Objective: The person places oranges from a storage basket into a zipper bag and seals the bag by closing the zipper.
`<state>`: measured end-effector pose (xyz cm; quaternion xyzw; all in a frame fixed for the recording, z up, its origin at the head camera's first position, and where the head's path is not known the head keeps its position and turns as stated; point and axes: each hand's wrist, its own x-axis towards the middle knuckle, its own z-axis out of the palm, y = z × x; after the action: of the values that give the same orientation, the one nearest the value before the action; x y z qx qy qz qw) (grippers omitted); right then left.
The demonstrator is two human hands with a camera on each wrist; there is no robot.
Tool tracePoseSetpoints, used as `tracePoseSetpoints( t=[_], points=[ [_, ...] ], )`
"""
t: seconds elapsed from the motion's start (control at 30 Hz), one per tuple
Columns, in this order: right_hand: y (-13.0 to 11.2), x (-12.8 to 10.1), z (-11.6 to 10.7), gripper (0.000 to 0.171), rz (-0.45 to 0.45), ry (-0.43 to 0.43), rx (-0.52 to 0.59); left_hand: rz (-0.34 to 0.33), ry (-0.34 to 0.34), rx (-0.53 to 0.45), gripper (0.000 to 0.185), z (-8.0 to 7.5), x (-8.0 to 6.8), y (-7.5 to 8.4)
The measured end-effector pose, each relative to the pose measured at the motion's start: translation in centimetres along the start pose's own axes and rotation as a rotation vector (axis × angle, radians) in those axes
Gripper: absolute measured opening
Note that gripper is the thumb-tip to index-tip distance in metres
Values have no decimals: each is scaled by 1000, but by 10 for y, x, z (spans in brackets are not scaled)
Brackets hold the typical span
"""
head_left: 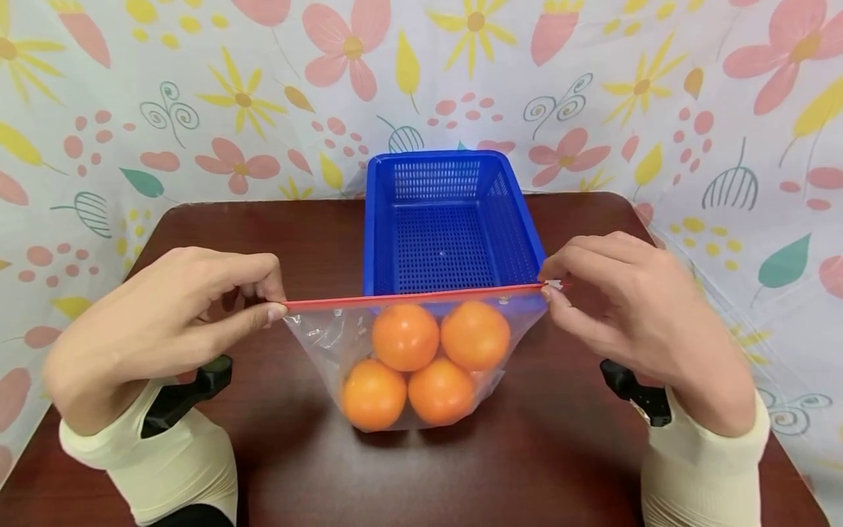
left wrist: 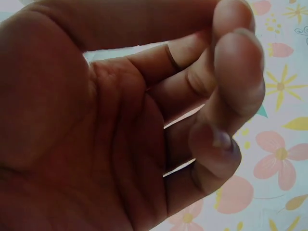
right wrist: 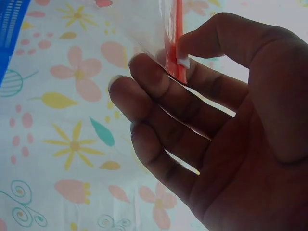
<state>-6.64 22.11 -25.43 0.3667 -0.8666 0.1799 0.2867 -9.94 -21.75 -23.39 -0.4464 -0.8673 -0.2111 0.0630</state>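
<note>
Nearest the person, the clear zip bag [head_left: 329,344] stands on the dark brown bench [head_left: 560,454], holding four oranges [head_left: 405,337] stacked two on two. Its red zip strip [head_left: 415,296] is stretched taut between both hands. The left hand [head_left: 165,322] pinches the strip's left end between thumb and forefinger. The right hand [head_left: 632,307] pinches the white slider [right wrist: 183,61] at the right end, thumb on top, fingers curled under. To work the closure cleanly, the strip is best kept level and tight, with the left pinch anchoring while the right guides the slider. Just behind the bag sits a blue plastic basket [head_left: 375,219], before a flowered backdrop [head_left: 197,88].
</note>
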Motion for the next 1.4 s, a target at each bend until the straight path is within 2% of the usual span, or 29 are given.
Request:
tracePoseSetpoints(
  t=[0.07, 0.17, 0.3, 0.43, 0.53, 0.6, 0.67, 0.77, 0.83, 0.9, 1.0, 1.07, 1.2, 1.3, 1.4],
  points=[
    [2, -3, 2, 15, 14, -40, 29, -10, -12, -17, 37, -1, -1, 0],
    [6, -5, 7, 21, 11, -92, 64, -25, -26, -29, 39, -3, -3, -1],
    [7, -5, 12, 14, 3, -117, 94, -24, -35, -34, 41, -5, -10, -1],
    [4, -2, 16, 10, 4, -128, 145, -66, -49, -60, 41, -9, -18, -3],
    [2, 1, 19, 9, -7, -138, 190, -147, -63, -128, 39, -12, -26, -4],
    [0, 3, 21, 10, -25, -131, 224, -154, -56, -141, 38, -13, -30, -9],
    [-2, 6, 23, 14, -41, -123, 248, -147, -44, -155, 40, -14, -33, -14],
    [-5, 12, 26, 16, -49, -122, 272, -76, -2, -120, 44, -15, -38, -25],
    [-8, 16, 28, 12, -56, -125, 284, -43, 30, -134, 46, -17, -42, -32],
    [-12, 21, 31, 6, -61, -135, 286, -32, 53, -154, 47, -20, -46, -36],
    [-16, 29, 35, 13, -72, -150, 262, -34, 89, -154, 46, -25, -52, -40],
    [-18, 34, 38, 15, -67, -166, 244, -62, 109, -115, 44, -29, -55, -43],
    [-20, 50, 47, 9, -38, -204, 259, -158, 144, -35, 38, -39, -63, -49],
    [-23, 62, 54, 7, -25, -220, 299, -230, 166, -16, 34, -45, -72, -56],
    [-28, 72, 62, 6, -22, -221, 324, -272, 204, -15, 30, -48, -83, -67]
  ],
)
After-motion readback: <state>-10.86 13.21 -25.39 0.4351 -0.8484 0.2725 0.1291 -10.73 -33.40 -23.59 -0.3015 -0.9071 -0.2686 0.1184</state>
